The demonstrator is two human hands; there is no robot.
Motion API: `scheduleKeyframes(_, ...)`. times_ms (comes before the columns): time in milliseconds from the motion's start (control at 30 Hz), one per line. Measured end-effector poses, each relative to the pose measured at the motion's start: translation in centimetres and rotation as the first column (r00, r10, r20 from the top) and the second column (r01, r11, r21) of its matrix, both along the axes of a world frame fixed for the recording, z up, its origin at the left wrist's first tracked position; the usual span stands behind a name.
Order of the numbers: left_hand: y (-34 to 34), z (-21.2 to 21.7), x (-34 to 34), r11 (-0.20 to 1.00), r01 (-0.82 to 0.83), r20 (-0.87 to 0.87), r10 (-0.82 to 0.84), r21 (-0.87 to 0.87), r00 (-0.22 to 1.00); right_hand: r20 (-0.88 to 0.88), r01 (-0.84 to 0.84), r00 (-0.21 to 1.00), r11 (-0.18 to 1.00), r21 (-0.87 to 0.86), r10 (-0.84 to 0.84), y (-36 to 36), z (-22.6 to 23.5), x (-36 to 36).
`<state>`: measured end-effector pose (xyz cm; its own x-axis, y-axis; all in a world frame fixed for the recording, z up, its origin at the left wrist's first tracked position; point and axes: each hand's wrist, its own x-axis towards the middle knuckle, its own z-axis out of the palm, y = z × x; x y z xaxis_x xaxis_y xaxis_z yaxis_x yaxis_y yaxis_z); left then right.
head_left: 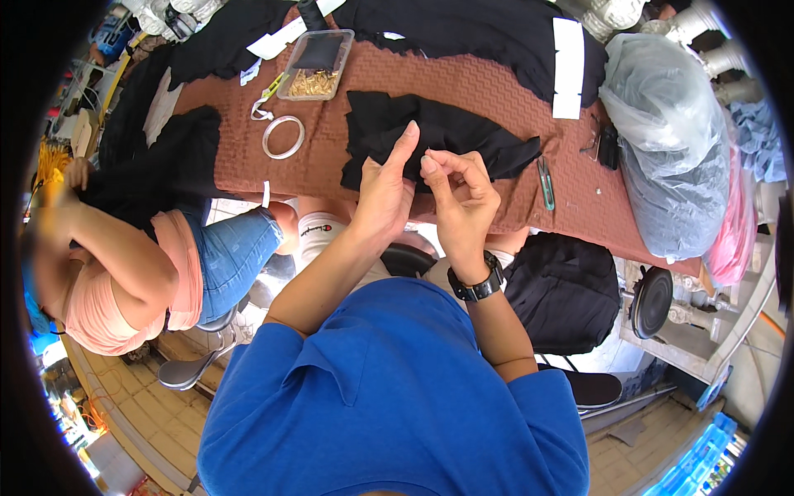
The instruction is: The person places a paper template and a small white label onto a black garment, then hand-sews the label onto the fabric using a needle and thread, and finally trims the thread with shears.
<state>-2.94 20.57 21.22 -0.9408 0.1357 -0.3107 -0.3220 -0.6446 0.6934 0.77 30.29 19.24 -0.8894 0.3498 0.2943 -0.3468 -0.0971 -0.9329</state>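
Note:
On the near side of the table lies a bunched black cloth [447, 124]. My left hand [385, 194] is over its near edge, thumb stretched upward and apart, the other fingers seen edge-on and partly hidden. My right hand [465, 198], wearing a black watch [478, 287], is closed in a pinch beside the left thumb. Whatever sits between that thumb and forefinger is too small to make out. Right of the cloth rest green-handled thread snips [546, 183]. To the left are a clear plastic box [315, 66] with small gold-coloured pieces and a clear ring [284, 137].
A brown textured cloth [488, 78] covers the table. More black fabric [480, 37] lies along the far side. A big grey plastic bag [670, 140] bulges at the right. Another person [124, 281] sits close on my left. Black fabric [562, 289] hangs beside my right arm.

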Motion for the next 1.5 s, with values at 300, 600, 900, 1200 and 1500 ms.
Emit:
scheduleKeyframes(300,-0.4,-1.7,1.1,0.987,0.105,-0.069,-0.114,-0.12,0.991,0.026,-0.012,1.0,0.992,-0.128,0.015,-0.5,0.8,-0.2)
scheduleKeyframes(600,-0.4,-1.8,1.2,0.991,0.089,-0.079,-0.098,-0.1,0.992,0.047,-0.019,0.999,0.989,-0.149,0.026,-0.5,0.8,-0.2)
scheduleKeyframes(900,0.1,-0.2,1.6,0.999,0.047,-0.019,-0.047,0.009,0.999,0.095,-0.028,0.994,0.986,-0.162,0.044,-0.4,1.0,0.1)
scheduleKeyframes(1200,0.1,-0.4,1.7,0.999,0.034,-0.072,-0.034,0.0,0.997,0.118,-0.046,0.99,0.977,-0.207,0.071,-0.3,0.9,0.1)
scheduleKeyframes(1500,-0.1,-0.9,1.8,0.998,0.056,-0.062,-0.054,0.025,0.997,0.094,-0.053,0.993,0.981,-0.188,0.071,-0.3,0.5,-0.1)
